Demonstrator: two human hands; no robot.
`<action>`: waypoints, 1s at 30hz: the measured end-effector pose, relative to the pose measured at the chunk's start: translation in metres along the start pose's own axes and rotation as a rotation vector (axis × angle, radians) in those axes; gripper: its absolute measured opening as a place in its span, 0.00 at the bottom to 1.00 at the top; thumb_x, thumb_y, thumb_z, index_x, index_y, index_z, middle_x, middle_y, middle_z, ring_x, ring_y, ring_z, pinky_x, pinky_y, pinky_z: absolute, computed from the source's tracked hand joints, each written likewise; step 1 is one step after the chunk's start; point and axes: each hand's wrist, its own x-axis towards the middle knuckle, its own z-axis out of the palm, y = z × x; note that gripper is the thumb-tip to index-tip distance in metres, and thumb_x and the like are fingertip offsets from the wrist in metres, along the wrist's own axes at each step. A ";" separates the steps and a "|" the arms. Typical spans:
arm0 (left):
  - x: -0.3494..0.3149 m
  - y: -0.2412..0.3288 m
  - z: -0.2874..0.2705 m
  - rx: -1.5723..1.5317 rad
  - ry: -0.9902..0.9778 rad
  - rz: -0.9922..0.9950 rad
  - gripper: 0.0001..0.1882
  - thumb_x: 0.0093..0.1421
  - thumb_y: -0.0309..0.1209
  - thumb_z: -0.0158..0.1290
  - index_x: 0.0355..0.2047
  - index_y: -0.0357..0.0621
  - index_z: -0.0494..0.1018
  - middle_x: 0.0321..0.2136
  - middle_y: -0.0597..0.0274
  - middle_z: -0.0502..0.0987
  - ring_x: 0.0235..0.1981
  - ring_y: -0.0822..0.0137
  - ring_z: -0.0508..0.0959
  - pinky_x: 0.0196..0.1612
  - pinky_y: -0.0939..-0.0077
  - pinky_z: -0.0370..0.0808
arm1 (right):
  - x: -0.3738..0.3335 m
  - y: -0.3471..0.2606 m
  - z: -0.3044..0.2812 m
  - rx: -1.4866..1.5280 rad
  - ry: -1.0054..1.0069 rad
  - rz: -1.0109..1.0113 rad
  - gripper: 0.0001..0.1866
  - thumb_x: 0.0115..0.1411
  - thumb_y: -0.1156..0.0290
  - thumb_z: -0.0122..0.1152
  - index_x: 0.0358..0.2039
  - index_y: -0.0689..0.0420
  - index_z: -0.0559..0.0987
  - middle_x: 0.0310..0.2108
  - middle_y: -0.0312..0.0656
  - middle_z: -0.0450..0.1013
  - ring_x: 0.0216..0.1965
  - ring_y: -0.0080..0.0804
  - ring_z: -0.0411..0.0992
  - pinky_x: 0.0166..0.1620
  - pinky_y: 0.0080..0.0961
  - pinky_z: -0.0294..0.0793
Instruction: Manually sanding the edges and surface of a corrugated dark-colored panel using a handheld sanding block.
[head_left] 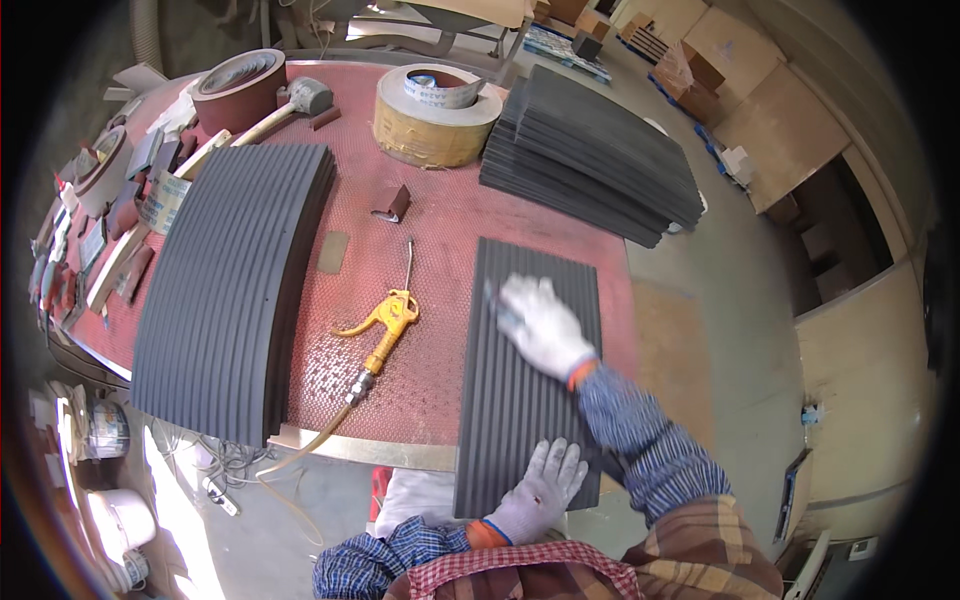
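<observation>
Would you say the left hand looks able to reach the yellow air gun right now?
Probably yes: the yellow air gun lies uncovered on the red table and nothing seems in the way, though the left hand must first lift off the grooved panel.

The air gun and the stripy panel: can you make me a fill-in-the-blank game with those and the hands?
The air gun is coloured ____.
It lies on a table whose top is ____.
The right hand and left hand both wear ____.
Of the two, the ____ hand is nearer the far end of the ribbed panel.
Missing words: yellow; red; gloves; right.
</observation>
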 end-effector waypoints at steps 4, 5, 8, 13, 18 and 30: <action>0.011 0.005 0.000 0.008 0.049 0.023 0.30 0.65 0.33 0.43 0.66 0.33 0.63 0.64 0.40 0.66 0.65 0.39 0.67 0.67 0.38 0.61 | 0.069 0.074 0.006 0.063 0.055 0.208 0.27 0.68 0.53 0.50 0.58 0.61 0.74 0.61 0.52 0.70 0.61 0.53 0.68 0.66 0.44 0.63; 0.013 0.003 -0.005 0.014 0.042 0.008 0.29 0.65 0.33 0.43 0.66 0.34 0.64 0.64 0.40 0.66 0.65 0.39 0.66 0.68 0.38 0.60 | 0.075 0.074 0.004 0.072 0.044 0.254 0.27 0.68 0.52 0.49 0.58 0.60 0.75 0.60 0.50 0.72 0.59 0.53 0.69 0.64 0.43 0.64; 0.016 -0.005 -0.009 0.028 -0.005 -0.017 0.29 0.65 0.33 0.43 0.65 0.34 0.64 0.64 0.41 0.66 0.66 0.39 0.65 0.69 0.39 0.58 | 0.051 0.051 0.020 -0.157 0.211 0.047 0.25 0.65 0.55 0.55 0.54 0.62 0.76 0.55 0.51 0.72 0.55 0.51 0.69 0.61 0.42 0.65; 0.014 -0.003 0.010 -0.028 0.034 -0.034 0.29 0.65 0.34 0.45 0.65 0.33 0.64 0.65 0.39 0.65 0.66 0.39 0.64 0.70 0.37 0.56 | -0.085 -0.020 -0.004 -0.010 0.100 -0.146 0.23 0.58 0.61 0.64 0.48 0.64 0.75 0.52 0.56 0.71 0.53 0.55 0.68 0.61 0.47 0.64; 0.004 0.004 0.012 0.039 -0.008 -0.001 0.31 0.64 0.34 0.46 0.66 0.33 0.62 0.64 0.41 0.66 0.66 0.39 0.64 0.70 0.36 0.55 | -0.135 -0.027 -0.004 0.097 -0.053 -0.124 0.25 0.58 0.65 0.64 0.53 0.62 0.74 0.58 0.54 0.70 0.61 0.53 0.66 0.67 0.51 0.60; 0.010 -0.001 -0.012 0.032 -0.017 -0.009 0.32 0.63 0.32 0.45 0.66 0.31 0.60 0.63 0.38 0.66 0.64 0.39 0.67 0.68 0.38 0.60 | 0.029 0.069 0.020 -0.069 0.104 0.178 0.26 0.66 0.56 0.54 0.56 0.64 0.75 0.60 0.53 0.70 0.58 0.50 0.68 0.64 0.41 0.62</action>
